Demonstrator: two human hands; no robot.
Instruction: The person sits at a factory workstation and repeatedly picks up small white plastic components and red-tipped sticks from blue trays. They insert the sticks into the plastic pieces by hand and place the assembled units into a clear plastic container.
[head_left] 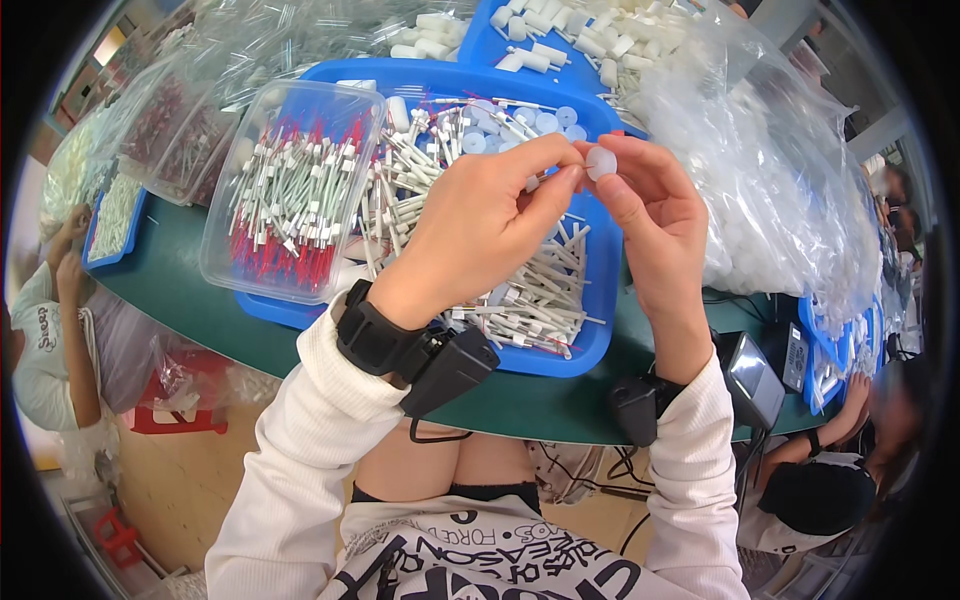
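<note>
Both my hands meet above a blue tray (601,310). My left hand (480,220) pinches a thin stick-like piece (533,183) with a pale end, mostly hidden by the fingers. A small translucent white disc (600,162) is between the thumb and fingers of my right hand (662,220). The left fingertips come right up to the disc; whether the stick enters it I cannot tell. Under my hands the tray holds loose white sticks (530,310), some with red strands, and more translucent discs (545,122) at its far side.
A clear plastic box (212,245) full of white sticks with red strands rests over the tray's left side. Behind stands another blue tray (480,45) with white cylinders. A big clear bag (740,130) bulges at right, near a dark device (752,380). Other people sit at both sides.
</note>
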